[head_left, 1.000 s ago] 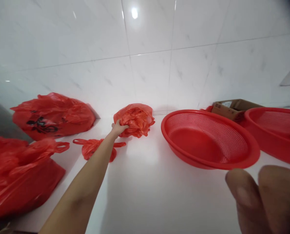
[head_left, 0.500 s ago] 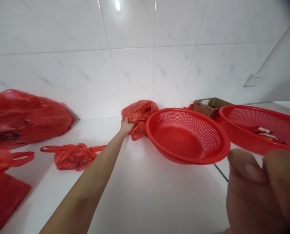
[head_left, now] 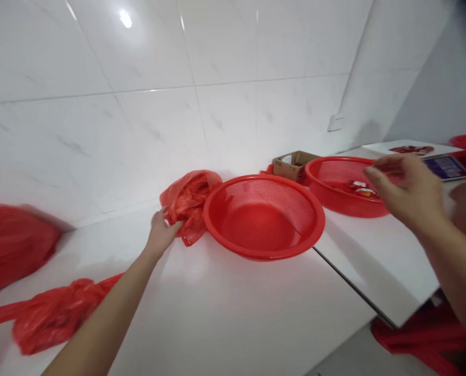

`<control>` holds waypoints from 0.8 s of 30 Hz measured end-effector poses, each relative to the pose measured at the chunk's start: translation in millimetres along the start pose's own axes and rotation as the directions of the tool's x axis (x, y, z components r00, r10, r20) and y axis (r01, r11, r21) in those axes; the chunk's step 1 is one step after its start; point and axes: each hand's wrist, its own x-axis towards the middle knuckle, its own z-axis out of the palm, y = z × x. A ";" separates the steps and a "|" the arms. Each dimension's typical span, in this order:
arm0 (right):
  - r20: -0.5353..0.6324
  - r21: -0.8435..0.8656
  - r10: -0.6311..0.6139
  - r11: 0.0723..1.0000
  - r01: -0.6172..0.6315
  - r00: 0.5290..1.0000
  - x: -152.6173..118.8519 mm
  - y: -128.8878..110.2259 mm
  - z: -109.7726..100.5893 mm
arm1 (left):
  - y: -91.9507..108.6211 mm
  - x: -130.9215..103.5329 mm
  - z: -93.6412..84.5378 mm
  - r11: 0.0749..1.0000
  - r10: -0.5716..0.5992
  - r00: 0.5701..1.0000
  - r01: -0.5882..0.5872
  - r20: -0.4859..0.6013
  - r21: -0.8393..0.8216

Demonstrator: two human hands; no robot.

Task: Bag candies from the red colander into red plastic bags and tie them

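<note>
Beside the tiled wall, my left hand [head_left: 163,230] grips a crumpled red plastic bag [head_left: 191,201], its thumb on the near side. Touching that bag on the right is a red perforated basket [head_left: 262,227] with nothing visible inside. My right hand [head_left: 416,190] is raised in front of a second red basket [head_left: 346,201], fingers curved and thumb apart, holding nothing I can see. Small red and white items [head_left: 361,189] lie in that second basket, partly hidden behind the hand.
A knotted red bag [head_left: 60,313] lies front left, with a bigger red bag [head_left: 13,245] behind it. An open cardboard box [head_left: 291,166] stands at the wall. Two white tabletops [head_left: 233,313] meet at a dark gap. More red plastic hangs low at right.
My view has swung to the right. My right hand has gone from close to the camera out toward the second basket. My left hand remains at the crumpled bag.
</note>
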 end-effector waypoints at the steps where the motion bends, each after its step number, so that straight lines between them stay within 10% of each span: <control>1: 0.151 -0.172 0.023 0.985 0.003 0.988 10.2 21.2 9.6 | 5.0 -9.5 -2.7 0.998 0.060 0.998 -0.059 -0.018 0.015; 6: 0.544 -0.425 0.023 0.870 0.252 0.839 -10.6 94.1 28.9 | 44.3 -58.3 10.3 0.989 0.150 0.979 -0.147 0.136 -0.029; 11: 0.419 -0.459 -0.066 0.845 0.274 0.906 -23.2 88.8 17.6 | 78.9 -74.9 36.5 0.970 -0.109 0.898 0.189 0.427 -0.151; 17: 0.235 -0.566 -0.112 0.792 0.230 0.965 3.4 62.0 -18.9 | 105.4 -86.2 76.5 0.925 0.008 0.873 0.179 0.487 -0.336; 20: 0.168 -0.525 -0.247 0.797 0.298 0.954 14.6 30.6 -36.1 | 123.2 -100.4 107.8 0.814 0.196 0.770 0.218 0.607 -0.538; 24: 0.095 -0.317 -0.439 0.837 0.445 0.893 10.4 -27.3 -54.4 | 136.5 -119.8 132.0 0.708 0.373 0.509 0.384 0.776 -0.593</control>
